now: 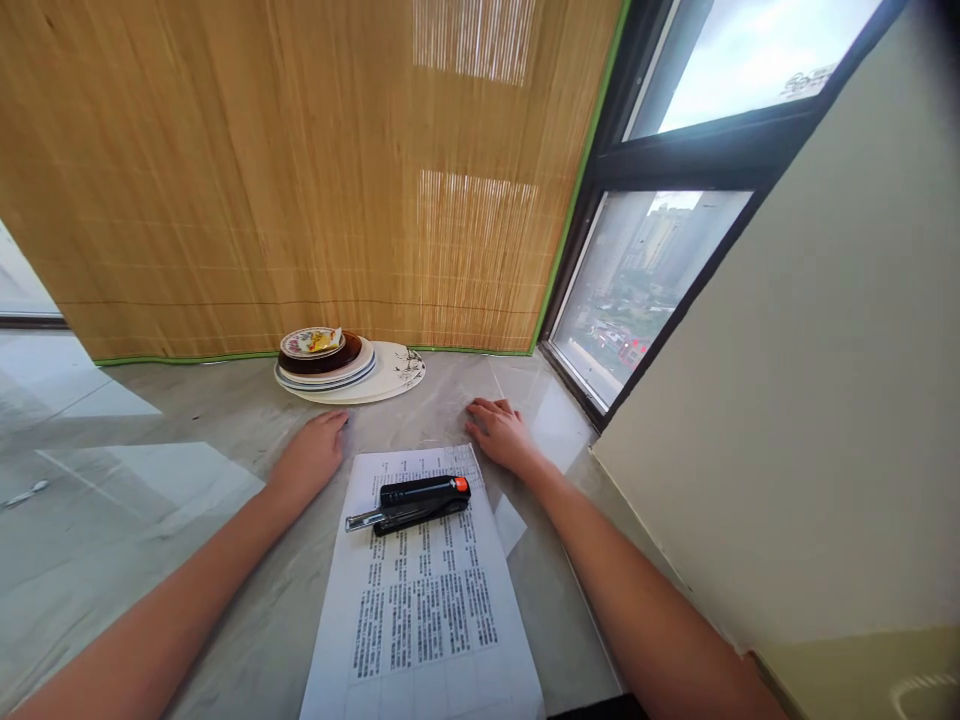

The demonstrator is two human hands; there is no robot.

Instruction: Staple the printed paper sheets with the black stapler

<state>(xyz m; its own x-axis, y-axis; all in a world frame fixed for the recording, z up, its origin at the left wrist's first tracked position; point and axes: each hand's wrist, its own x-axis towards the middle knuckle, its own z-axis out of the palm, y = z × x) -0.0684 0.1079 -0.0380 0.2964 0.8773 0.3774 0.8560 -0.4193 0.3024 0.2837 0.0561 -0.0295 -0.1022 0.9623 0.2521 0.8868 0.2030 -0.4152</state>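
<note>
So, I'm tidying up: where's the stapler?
In the head view, the stapler lies on the printed paper, just left of centre, between left hand and right hand.

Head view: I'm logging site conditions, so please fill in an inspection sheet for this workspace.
Surface: grey, glossy, with bright reflections.
Job's things: black stapler lying on printed paper.
Clutter: stacked dishes near the blind, a yellow packet on top; small white item at far left, unclear.
Hands: left hand and right hand rest either side of the paper, neither seen holding anything.
Cables: none identifiable; a pale curve at lower right is unclear.
Surroundings: blind ahead, window and wall at right.
</note>
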